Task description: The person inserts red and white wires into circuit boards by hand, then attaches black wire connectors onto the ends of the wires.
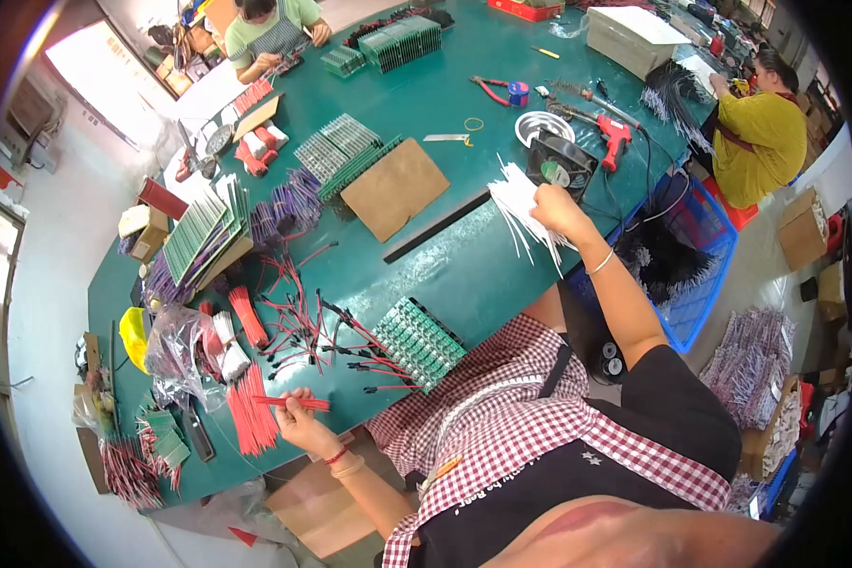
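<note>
Circuit boards [418, 346] between left hand [303, 423] and right hand [560, 210] — black bar [437, 227] beyond.

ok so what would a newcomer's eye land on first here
Probably the broad green tabletop, with a rectangular block of green circuit boards trailing red-and-black leads near its front edge. Just left of that, the left hand pinches a few thin red wires, while the right hand is at a fan of thin white strands. Further right, a bright red pistol-shaped tool stands out.
</note>
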Tool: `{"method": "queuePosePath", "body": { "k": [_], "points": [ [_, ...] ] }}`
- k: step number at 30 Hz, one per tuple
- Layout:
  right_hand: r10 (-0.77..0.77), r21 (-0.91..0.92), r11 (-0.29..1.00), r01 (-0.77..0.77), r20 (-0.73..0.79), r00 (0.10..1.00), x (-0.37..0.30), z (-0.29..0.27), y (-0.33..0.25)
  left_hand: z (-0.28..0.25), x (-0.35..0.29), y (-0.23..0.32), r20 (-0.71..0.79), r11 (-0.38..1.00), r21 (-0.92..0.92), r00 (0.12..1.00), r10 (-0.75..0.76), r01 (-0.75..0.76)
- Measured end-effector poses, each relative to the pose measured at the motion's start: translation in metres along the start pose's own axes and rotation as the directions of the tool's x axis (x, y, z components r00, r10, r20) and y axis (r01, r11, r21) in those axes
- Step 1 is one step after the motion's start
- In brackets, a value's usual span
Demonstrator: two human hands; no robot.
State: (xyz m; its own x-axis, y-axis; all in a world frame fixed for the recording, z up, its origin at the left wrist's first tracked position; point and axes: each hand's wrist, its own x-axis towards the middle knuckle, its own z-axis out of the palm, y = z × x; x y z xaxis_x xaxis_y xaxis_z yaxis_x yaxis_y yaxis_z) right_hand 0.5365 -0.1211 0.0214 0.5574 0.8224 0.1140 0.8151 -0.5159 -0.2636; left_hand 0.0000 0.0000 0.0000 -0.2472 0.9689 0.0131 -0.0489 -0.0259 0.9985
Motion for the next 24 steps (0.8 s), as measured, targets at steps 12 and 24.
{"method": "queuePosePath", "body": {
  "k": [12,24],
  "points": [
    [0.138,0.354,0.905,-0.238,0.285,0.949,0.007,-0.035,0.001,-0.004,-0.011,0.019,-0.010,0.998,0.002,0.998,-0.065,0.065],
    [-0.043,0.813,0.577,-0.075,0.122,0.992,-0.048,-0.052,-0.079,0.068,-0.067,0.139,0.169,0.940,-0.105,0.925,0.339,-0.325]
  ]
}}
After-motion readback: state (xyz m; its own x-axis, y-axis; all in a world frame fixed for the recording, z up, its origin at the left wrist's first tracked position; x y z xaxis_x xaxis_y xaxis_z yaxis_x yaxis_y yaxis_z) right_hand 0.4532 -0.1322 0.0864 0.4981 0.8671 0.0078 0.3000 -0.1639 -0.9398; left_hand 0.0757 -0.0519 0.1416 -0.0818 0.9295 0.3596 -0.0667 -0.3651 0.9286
